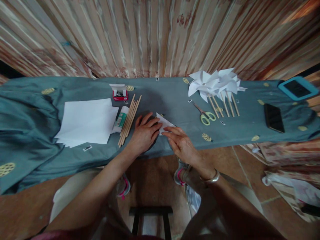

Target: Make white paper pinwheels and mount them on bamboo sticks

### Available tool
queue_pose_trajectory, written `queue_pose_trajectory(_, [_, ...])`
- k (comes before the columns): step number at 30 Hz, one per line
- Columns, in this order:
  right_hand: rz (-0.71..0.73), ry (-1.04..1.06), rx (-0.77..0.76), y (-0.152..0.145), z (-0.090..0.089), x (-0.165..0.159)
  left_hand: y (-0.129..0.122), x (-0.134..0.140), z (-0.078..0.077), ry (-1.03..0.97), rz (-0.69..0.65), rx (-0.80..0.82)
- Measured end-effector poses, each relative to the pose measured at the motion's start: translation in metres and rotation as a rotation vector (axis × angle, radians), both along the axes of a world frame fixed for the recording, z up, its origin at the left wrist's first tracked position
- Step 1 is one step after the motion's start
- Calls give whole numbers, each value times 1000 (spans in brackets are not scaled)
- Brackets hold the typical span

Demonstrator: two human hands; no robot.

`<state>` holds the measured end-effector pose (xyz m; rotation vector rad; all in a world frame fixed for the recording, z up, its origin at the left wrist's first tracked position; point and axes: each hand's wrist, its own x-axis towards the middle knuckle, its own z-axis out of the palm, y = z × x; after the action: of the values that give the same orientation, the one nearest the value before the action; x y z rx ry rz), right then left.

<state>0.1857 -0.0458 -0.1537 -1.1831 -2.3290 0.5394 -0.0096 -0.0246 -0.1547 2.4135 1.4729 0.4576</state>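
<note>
A small piece of white paper [162, 124], folded to a triangle, lies on the cloth between my hands. My left hand [145, 134] rests palm down, its fingers stretched out and slightly apart, the fingertips on the paper's left side. From the right, my right hand [183, 143] reaches in with extended fingers touching the paper's lower right edge; its thumb is held lower, off the paper. Just left of my left hand lie several wooden sticks [130, 120] in a bundle, beside a glue stick [121, 117]. Part of the paper is hidden under my fingers.
White sheets [86, 121] are stacked at the left. A small red box [120, 95] stands open, holding dark metal pieces. Green-handled scissors [206, 117] lie right of my hands, near several paper pinwheels [205, 84]. Farther right are a phone [273, 117] and a blue-framed tablet [282, 87].
</note>
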Motion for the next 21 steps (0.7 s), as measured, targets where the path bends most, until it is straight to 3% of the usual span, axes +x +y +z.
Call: queue_pose_trajectory(21, [-4,35,19,2,1,-1,3,-1,-5,-10,11,-22])
